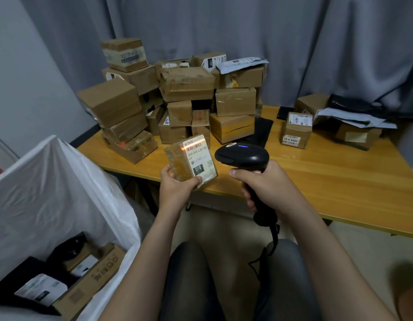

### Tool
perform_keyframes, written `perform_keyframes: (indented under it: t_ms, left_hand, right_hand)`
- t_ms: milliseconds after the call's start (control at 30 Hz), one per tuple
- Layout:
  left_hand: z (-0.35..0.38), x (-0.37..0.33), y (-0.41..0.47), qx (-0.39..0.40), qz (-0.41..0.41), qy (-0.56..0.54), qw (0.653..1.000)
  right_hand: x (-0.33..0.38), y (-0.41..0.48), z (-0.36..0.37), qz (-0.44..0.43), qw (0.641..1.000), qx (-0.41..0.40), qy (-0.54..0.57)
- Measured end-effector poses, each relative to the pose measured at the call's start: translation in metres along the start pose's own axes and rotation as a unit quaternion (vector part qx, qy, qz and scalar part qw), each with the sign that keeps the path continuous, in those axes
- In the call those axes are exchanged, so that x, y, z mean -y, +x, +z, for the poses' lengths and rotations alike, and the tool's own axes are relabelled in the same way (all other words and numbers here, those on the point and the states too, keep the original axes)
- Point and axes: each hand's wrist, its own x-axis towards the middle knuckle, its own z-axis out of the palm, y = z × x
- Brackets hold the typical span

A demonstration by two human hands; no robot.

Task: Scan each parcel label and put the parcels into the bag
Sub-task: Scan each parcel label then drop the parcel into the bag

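Item 1, parcel point(191, 159): you are holding this small taped box in your left hand point(175, 189), just above the near edge of the bench point(328, 181), at 12 o'clock from your knees. Your left fingers point(165, 170) are curling round its lower end, and your thumb is pressing the bottom corner of the label point(201, 158). The label is facing up, and a red scan line is lying across its barcode.

Item 2, scanner point(242, 155): your right hand point(269, 185) is gripping the handle, with your right fingers point(247, 196) wrapping fully round it. The head is pointing toward 9 o'clock at the parcel, just beside it, and a blue light is glowing on top. The cable point(268, 249) is hanging down by your right knee.

Item 3, bag point(50, 181): white and standing open at 8 o'clock, it is holding a cardboard box and dark labelled packets.

Item 4, pile of boxes point(187, 84): it is sitting at 12 o'clock on the far part of the bench.

Item 5, small labelled box point(297, 132): it is standing apart at 2 o'clock, with more boxes and grey mailers lying beyond it.
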Motion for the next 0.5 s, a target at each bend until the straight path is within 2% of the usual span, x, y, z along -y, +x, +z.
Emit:
perform_keyframes:
  t_ms: [300, 500]
  left_hand:
    - [-0.025, -0.015, -0.004, -0.012, 0.048, 0.113, 0.992]
    - [-0.076, -0.025, -0.007, -0.070, 0.084, 0.220, 0.969]
  right_hand:
    - [-0.012, 0.028, 0.025, 0.000, 1.000, -0.024, 0.014]
    - [-0.012, 0.044, 0.057, 0.004, 1.000, -0.019, 0.022]
